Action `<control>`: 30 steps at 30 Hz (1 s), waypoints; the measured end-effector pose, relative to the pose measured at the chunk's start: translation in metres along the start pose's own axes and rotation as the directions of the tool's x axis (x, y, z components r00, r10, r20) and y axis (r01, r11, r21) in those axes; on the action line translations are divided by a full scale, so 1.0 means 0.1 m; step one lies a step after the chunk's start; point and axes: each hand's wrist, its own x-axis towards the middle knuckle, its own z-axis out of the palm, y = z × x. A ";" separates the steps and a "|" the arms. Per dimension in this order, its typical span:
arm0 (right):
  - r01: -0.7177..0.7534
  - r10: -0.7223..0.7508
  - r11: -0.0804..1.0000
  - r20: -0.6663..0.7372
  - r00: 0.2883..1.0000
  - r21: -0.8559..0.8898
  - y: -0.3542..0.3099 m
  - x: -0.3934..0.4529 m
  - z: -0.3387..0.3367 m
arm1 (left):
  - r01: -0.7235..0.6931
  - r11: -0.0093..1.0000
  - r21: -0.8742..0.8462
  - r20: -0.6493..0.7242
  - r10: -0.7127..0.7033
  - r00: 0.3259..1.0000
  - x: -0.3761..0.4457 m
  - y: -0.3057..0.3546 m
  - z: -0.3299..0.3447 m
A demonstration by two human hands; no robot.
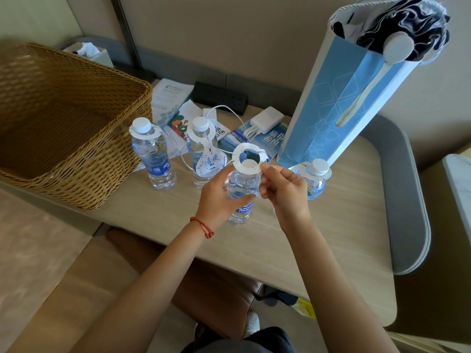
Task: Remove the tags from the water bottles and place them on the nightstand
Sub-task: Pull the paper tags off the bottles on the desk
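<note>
My left hand (219,197) is wrapped around the middle water bottle (240,197) and holds it still on the nightstand (331,238). My right hand (283,192) pinches the edge of the paper tag (248,159) with thumb and finger. The tag ring is tipped up above the cap, so I think it is almost off.

To do this well, I should keep the bottle steady and lift the ring straight up toward 12 o'clock. I should pull softly, because thin paper may tear. Then I can lay it flat on bare wood at about 5 o'clock.

Three more bottles wait with tags on. One is at 3 o'clock (314,179), close by my right hand, and I could bump it. Two stand at 9 and 10 o'clock (154,154) (201,151). A tall blue bag (339,103) leans at 1 o'clock. A big basket (63,123) sits at 10 o'clock, with papers (170,98) and a white charger (267,119) behind the bottles.
</note>
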 end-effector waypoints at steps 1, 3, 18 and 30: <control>0.006 -0.006 1.000 -0.002 1.000 -0.011 0.01 -0.02 -0.01 | -0.002 1.000 0.003 -0.002 0.002 1.000 -0.01 0.00 0.00; 0.014 -0.015 0.999 -0.013 1.000 -0.036 0.05 -0.07 -0.04 | -0.010 1.000 0.011 -0.012 0.010 1.000 -0.03 -0.02 0.02; -0.080 0.025 0.977 -0.265 0.964 -0.196 0.63 -0.76 -0.90 | 0.131 0.980 0.148 -0.108 -0.116 0.987 -0.80 -0.34 0.32; -0.339 0.156 0.899 -0.519 0.840 -0.278 1.04 -0.88 -1.66 | -0.069 0.915 0.399 0.153 0.008 0.988 -0.94 -0.28 0.78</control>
